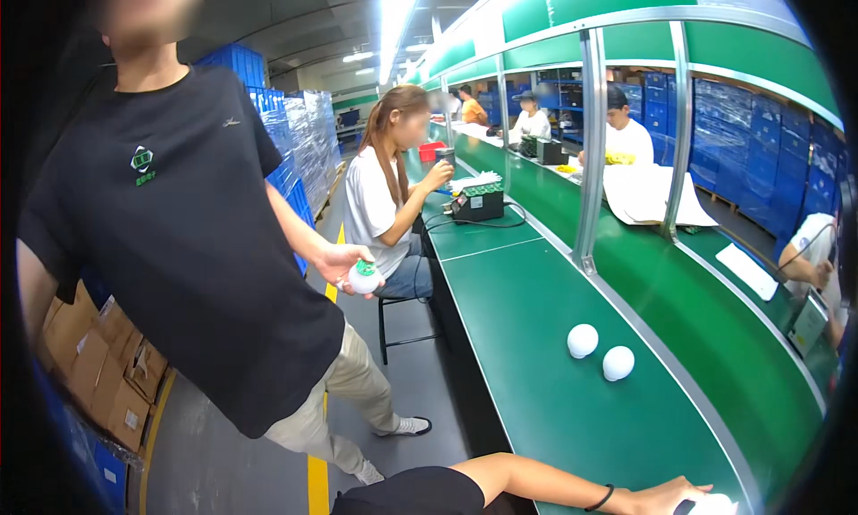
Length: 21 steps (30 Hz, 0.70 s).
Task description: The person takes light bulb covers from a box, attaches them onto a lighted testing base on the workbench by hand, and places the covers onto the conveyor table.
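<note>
My left arm (536, 479), with a black band at the wrist, reaches in from the bottom edge over the green bench. My left hand (657, 499) is at the lower right, its fingers curled on a brightly glowing white bulb-like thing (717, 504) with a dark part beside it; the frame edge cuts both off. Farther up the bench are two white bulbs (583, 341) (618, 363), close together but apart from my hand. My right hand is out of view. A standing person (197, 229) in a black T-shirt holds a white bulb (364, 281) with a green part.
A seated co-worker (375, 193) handles a dark cylindrical thing beside a black box (479, 202) with cables on the green bench (509, 291). Metal posts (590, 148) rise along a green belt (661, 287). Cardboard boxes (103, 372) stand at left; other people work beyond the posts.
</note>
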Motion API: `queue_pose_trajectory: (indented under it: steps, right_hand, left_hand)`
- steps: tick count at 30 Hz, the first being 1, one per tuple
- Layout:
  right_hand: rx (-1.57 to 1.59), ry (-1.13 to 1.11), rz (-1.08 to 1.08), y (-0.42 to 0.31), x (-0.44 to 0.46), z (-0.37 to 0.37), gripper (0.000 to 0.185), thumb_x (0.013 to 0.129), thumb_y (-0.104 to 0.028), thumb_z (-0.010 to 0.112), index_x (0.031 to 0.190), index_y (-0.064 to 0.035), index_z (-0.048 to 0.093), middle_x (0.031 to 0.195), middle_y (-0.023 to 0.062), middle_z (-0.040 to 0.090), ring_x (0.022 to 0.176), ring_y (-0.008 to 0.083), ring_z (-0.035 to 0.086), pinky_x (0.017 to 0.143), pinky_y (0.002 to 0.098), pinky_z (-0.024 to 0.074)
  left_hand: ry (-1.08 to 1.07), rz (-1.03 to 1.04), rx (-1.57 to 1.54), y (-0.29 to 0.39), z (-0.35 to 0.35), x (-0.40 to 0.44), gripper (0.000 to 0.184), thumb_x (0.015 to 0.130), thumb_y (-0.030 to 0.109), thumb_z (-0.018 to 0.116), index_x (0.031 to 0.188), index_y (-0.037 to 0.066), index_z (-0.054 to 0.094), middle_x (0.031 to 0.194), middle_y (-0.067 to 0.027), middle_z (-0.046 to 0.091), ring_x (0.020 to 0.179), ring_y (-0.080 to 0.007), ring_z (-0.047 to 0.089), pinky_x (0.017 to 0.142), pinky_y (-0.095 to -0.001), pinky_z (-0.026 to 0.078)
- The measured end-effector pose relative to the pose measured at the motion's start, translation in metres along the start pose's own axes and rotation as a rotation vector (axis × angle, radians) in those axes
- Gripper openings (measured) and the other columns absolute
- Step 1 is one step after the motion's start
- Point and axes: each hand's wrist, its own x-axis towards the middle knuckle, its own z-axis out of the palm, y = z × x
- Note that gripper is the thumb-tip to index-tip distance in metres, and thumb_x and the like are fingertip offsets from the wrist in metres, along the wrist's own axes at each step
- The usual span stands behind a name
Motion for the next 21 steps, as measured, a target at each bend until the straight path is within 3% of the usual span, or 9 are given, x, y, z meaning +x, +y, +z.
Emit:
queue_pose_trajectory:
  steps: [3,4,6,8,10,11,12,14,21]
  right_hand:
    - [0.043,0.048,0.008,0.002,-0.002,-0.001,0.066,0.065,-0.021,0.073,0.12,0.0045,0.046,0.129,0.0216,0.04,0.113,0.0326,0.046,0.096,0.0405,0.0365]
    - [0.066,0.079,0.02,0.0,-0.005,-0.001,0.068,0.064,-0.022,0.074,0.119,0.0048,0.046,0.129,0.0219,0.04,0.113,0.0327,0.046,0.097,0.0403,0.036]
    - [0.131,0.174,0.041,-0.002,-0.003,0.0,0.071,0.062,-0.024,0.076,0.119,0.0054,0.046,0.13,0.0225,0.039,0.114,0.033,0.045,0.098,0.0399,0.0351]
    - [0.164,0.267,0.037,-0.007,0.003,-0.001,0.074,0.06,-0.025,0.078,0.119,0.006,0.045,0.131,0.0231,0.038,0.114,0.0333,0.045,0.098,0.0395,0.0341]
    - [0.113,0.292,0.158,-0.03,-0.001,-0.01,0.077,0.062,-0.035,0.076,0.123,0.0008,0.045,0.115,0.0208,0.051,0.108,0.0358,0.047,0.092,0.0434,0.0372]
    - [0.097,0.259,0.091,-0.022,0.003,-0.005,0.069,0.066,-0.035,0.071,0.12,0.0014,0.047,0.113,0.0215,0.051,0.106,0.0359,0.048,0.09,0.0435,0.0373]
    - [0.084,0.226,0.024,-0.013,0.003,-0.002,0.062,0.071,-0.036,0.066,0.117,0.0021,0.048,0.111,0.0222,0.051,0.104,0.0361,0.048,0.089,0.0436,0.0374]
    - [0.175,0.405,-0.006,-0.012,0.007,0.007,0.069,0.069,-0.027,0.065,0.128,-0.0035,0.039,0.111,0.0188,0.052,0.104,0.035,0.05,0.089,0.0442,0.0383]
    - [0.021,0.338,0.019,-0.013,0.001,0.002,0.094,0.065,-0.02,0.063,0.144,-0.0104,0.012,0.105,0.0157,0.049,0.097,0.0322,0.049,0.088,0.0421,0.0353]
  left_hand:
    - [0.285,0.346,0.106,-0.073,0.027,0.028,0.062,0.055,0.021,0.075,0.107,-0.004,0.055,0.109,-0.0241,0.056,0.097,-0.0376,0.056,0.087,-0.0412,0.044]
    - [0.32,0.442,0.251,-0.048,0.019,0.017,0.064,0.056,0.02,0.075,0.111,-0.005,0.054,0.106,-0.0257,0.059,0.092,-0.0367,0.06,0.084,-0.0405,0.046]
    - [0.009,-0.106,0.108,0.021,-0.007,-0.001,0.056,0.061,0.024,0.076,0.106,-0.004,0.057,0.095,-0.0202,0.063,0.081,-0.0299,0.063,0.075,-0.0348,0.049]
    - [0.037,0.009,0.189,0.016,-0.004,-0.007,0.052,0.066,0.027,0.075,0.104,-0.005,0.058,0.092,-0.0195,0.064,0.072,-0.0251,0.061,0.071,-0.0347,0.05]
    - [-0.121,0.086,0.461,-0.014,-0.017,-0.019,0.054,0.069,0.026,0.074,0.11,-0.004,0.055,0.097,-0.0147,0.063,0.086,-0.0235,0.061,0.076,-0.0324,0.049]
    - [-0.036,-0.081,0.079,0.008,-0.011,-0.02,0.052,0.07,0.022,0.075,0.111,-0.002,0.055,0.102,-0.0106,0.061,0.093,-0.0216,0.059,0.08,-0.0321,0.047]
    - [0.013,-0.211,0.206,0.022,-0.004,-0.009,0.052,0.068,0.015,0.076,0.113,-0.001,0.054,0.105,-0.0096,0.06,0.094,-0.0197,0.058,0.083,-0.0317,0.047]
    - [0.093,0.134,0.1,-0.008,-0.003,0.006,0.047,0.066,0.009,0.073,0.109,-0.002,0.056,0.104,-0.0106,0.06,0.093,-0.0187,0.058,0.083,-0.0321,0.047]
    - [0.045,0.109,0.326,-0.028,-0.015,0.008,0.045,0.067,0.01,0.073,0.108,-0.001,0.057,0.104,-0.0113,0.061,0.093,-0.0197,0.058,0.082,-0.0327,0.047]
